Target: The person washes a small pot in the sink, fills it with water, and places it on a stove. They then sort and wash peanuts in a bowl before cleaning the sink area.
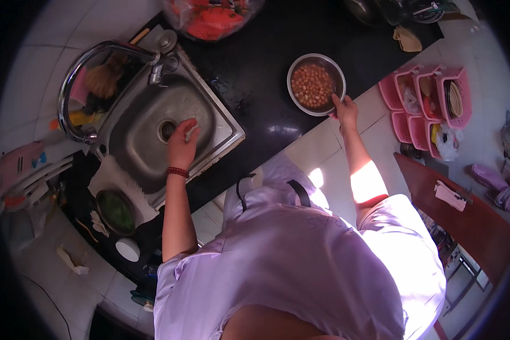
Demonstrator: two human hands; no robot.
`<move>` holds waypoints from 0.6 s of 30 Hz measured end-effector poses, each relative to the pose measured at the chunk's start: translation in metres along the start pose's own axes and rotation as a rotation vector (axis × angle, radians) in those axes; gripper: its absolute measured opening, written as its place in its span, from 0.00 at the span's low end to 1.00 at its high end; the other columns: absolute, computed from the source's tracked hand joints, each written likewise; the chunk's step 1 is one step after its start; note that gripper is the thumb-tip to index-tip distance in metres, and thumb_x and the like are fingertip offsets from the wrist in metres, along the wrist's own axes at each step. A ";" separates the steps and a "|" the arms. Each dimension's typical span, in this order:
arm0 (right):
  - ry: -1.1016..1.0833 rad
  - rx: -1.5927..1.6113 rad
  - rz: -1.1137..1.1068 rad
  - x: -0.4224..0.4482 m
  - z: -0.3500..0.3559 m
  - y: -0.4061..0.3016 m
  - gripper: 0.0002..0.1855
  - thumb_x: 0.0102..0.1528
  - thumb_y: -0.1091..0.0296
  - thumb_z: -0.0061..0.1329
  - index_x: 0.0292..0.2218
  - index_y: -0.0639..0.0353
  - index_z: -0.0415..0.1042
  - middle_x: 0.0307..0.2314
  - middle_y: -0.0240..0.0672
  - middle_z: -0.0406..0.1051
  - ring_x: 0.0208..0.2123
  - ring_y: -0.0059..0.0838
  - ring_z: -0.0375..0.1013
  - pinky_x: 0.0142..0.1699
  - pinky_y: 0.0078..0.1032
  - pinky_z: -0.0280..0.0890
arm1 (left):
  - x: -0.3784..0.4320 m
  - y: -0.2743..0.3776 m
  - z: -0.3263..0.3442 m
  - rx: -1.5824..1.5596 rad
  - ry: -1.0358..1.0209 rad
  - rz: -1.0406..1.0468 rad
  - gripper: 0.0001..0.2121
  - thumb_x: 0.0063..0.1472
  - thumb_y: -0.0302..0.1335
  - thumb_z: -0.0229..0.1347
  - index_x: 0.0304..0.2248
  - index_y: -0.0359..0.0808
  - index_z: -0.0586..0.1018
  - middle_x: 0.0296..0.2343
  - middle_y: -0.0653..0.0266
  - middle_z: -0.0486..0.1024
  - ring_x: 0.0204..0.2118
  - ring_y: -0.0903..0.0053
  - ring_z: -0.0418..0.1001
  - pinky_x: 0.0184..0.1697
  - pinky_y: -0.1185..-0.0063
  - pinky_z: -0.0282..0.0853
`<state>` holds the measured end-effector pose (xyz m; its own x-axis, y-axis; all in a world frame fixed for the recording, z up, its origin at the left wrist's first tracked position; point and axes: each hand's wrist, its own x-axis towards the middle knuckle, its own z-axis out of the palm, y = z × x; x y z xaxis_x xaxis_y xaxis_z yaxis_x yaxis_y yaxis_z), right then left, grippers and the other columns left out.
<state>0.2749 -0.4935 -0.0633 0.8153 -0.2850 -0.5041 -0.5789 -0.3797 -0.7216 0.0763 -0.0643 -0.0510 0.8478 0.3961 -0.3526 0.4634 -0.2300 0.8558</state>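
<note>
My left hand (183, 138), with a red bead bracelet (178, 172) at the wrist, is held over the stainless steel sink (142, 123) near its drain (166, 131). Its fingers are curled loosely and apart, and nothing shows between them. On the black countertop (255, 76) to the right stands a round metal bowl (292, 97) of small reddish-brown beans or nuts (311, 85), seemingly in liquid. My right hand (345, 111) grips the bowl's near right rim, thumb at the edge and fingers partly hidden underneath. A curved chrome faucet (63, 91) arches beside the sink.
A clear plastic bag with red contents (214, 21) lies at the counter's back. Left of the sink are a brush (104, 80), a cloth (110, 176), a dark green oval object (115, 212) and a white bowl (128, 249). Pink baskets (454, 121) hang on the right wall.
</note>
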 end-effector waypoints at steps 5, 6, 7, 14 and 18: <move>-0.043 0.060 -0.113 -0.005 0.015 0.001 0.09 0.59 0.72 0.47 0.41 0.63 0.71 0.21 0.30 0.71 0.16 0.18 0.66 0.17 0.17 0.64 | -0.013 0.027 0.033 -0.053 -0.066 -0.005 0.13 0.61 0.29 0.57 0.45 0.38 0.76 0.39 0.63 0.79 0.42 0.78 0.76 0.44 0.80 0.69; -0.075 0.102 -0.142 -0.013 0.022 -0.007 0.09 0.59 0.73 0.46 0.41 0.64 0.71 0.21 0.30 0.71 0.16 0.17 0.67 0.16 0.16 0.64 | -0.016 0.024 0.039 -0.066 -0.066 0.008 0.12 0.61 0.30 0.57 0.44 0.37 0.77 0.37 0.63 0.79 0.40 0.79 0.76 0.42 0.81 0.71; -0.095 0.089 -0.151 -0.021 0.027 -0.015 0.09 0.59 0.74 0.46 0.41 0.64 0.71 0.21 0.30 0.71 0.16 0.17 0.66 0.16 0.16 0.64 | -0.021 0.031 0.045 -0.092 -0.068 0.006 0.13 0.61 0.31 0.57 0.44 0.37 0.76 0.37 0.63 0.79 0.40 0.79 0.76 0.41 0.81 0.71; -0.386 0.068 -0.275 -0.117 0.083 -0.080 0.06 0.57 0.76 0.46 0.37 0.68 0.71 0.21 0.35 0.72 0.15 0.21 0.69 0.16 0.17 0.65 | -0.066 0.072 0.048 -0.625 -0.223 -0.307 0.35 0.61 0.39 0.58 0.60 0.38 0.53 0.47 0.56 0.71 0.44 0.67 0.75 0.41 0.73 0.75; -0.564 0.108 -0.294 -0.194 0.135 -0.089 0.07 0.58 0.75 0.46 0.36 0.70 0.70 0.19 0.36 0.72 0.14 0.22 0.70 0.15 0.17 0.63 | -0.099 0.087 -0.004 -0.879 -0.189 -0.293 0.33 0.65 0.36 0.52 0.61 0.37 0.48 0.54 0.52 0.62 0.50 0.63 0.72 0.44 0.66 0.76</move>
<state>0.1703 -0.2854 0.0347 0.8387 0.3353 -0.4292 -0.3498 -0.2724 -0.8963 0.0312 -0.1202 0.0597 0.7922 0.1633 -0.5880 0.3696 0.6384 0.6752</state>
